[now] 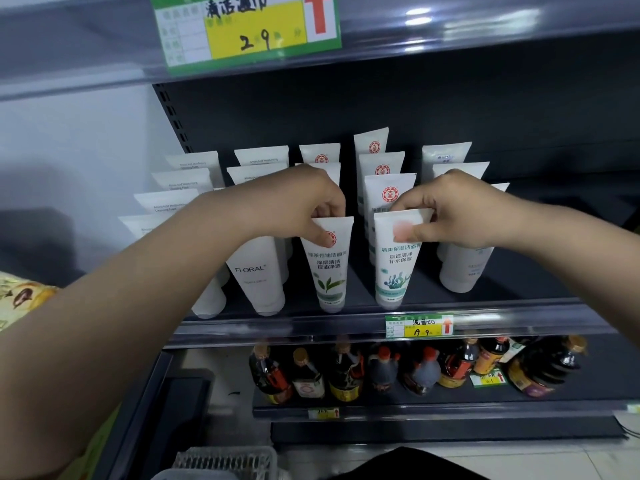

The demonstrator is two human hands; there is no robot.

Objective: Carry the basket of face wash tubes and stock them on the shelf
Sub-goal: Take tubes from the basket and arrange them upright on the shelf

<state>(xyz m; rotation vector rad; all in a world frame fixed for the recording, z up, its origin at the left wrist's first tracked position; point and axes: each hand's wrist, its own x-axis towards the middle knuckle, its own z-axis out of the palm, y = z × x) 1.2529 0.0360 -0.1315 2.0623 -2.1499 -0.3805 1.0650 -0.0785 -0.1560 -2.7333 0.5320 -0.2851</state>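
Rows of white face wash tubes stand cap-down on the dark shelf [485,306]. My left hand [304,202] pinches the top edge of a front tube with a green leaf print [329,271]. My right hand [460,209] pinches the top of the front tube with a teal plant print [394,268]. Both tubes stand upright at the shelf's front edge. A white FLORAL tube [258,271] stands just left of them. The white mesh basket [225,462] sits low at the bottom of the view, below my left arm.
Further tubes [460,268] stand at the right of the same shelf. A price tag [419,325] hangs on the shelf's front rail. Dark sauce bottles [381,372] fill the shelf below. A shelf overhead carries a large green and yellow price card [246,29].
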